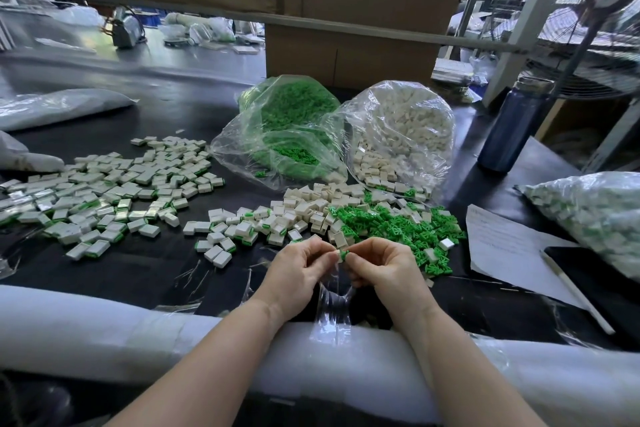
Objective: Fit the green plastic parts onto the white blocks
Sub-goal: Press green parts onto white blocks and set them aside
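My left hand (300, 270) pinches a small white block (335, 254) at the near middle of the dark table. My right hand (384, 267) pinches a green plastic part (344, 255) pressed against that block's end. Just beyond my hands lie a heap of loose white blocks (311, 208) and a heap of loose green parts (401, 229). To the left spreads a wide scatter of white blocks with green parts fitted (104, 198).
Two open clear bags stand behind the heaps, one with green parts (287, 135), one with white blocks (405, 135). A dark bottle (512, 128), a paper sheet (505, 243), a pen (575, 291) and a filled bag (595, 218) lie right. White foam padding (104, 326) lines the near edge.
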`<state>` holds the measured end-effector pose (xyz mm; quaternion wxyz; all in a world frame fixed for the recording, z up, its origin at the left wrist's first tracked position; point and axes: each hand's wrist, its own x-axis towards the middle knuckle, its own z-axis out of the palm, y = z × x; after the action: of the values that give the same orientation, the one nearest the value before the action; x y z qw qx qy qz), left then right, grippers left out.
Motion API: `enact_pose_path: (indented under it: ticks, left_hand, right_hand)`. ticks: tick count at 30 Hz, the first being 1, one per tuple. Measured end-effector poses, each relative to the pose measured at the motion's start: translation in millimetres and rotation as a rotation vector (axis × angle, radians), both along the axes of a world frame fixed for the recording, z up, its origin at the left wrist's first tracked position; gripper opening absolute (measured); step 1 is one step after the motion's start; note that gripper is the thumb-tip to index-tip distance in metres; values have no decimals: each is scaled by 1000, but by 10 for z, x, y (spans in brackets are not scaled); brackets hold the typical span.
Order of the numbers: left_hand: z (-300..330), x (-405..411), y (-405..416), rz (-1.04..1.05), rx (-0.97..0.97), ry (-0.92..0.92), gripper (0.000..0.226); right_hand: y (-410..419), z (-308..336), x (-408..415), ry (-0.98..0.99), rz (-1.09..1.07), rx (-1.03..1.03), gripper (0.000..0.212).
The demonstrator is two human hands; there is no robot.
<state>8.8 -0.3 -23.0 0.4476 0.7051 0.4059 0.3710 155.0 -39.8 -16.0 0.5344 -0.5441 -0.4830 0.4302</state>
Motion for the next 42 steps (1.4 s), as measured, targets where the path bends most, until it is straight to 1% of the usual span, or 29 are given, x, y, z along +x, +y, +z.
enact_pose_path:
  ticks: [5,9,13,19,25,33,38,40,42]
  left_hand:
    - [9,-3,-8,-22,-63,1,12]
    - [4,-9,-4,-22,-17,78,10]
    - [-6,-21,-10,-14,11,116,10]
    - [-4,-20,-14,-5,61,174,11]
    - [24,-28,-27,-28,27,150,12]
    - [19,-22,-29,-36,18,171,11]
    - [-2,-26,-31,-64,94,266,13]
    - [4,-22,-40,-53,82,229,13]
    - [23,-12,-48,-44,42,144,13]
  right_hand:
    - [-4,0,-20,-51,3,-28,14]
    - [-14,10,-23,-105,24,-37,14]
    - [-12,14,-10,-156,37,-58,12]
    - [-6,2,0,-221,40,-75,19]
    - [-16,11,9,-179,67,-86,19]
    - [-8,-1,18,-185,79,-90,20]
    - [-21,-7,20,-263,115,-97,21]
    - [-23,-4,15,-243,90,-76,19]
    - [-19,-1,6,-154,38,-47,16]
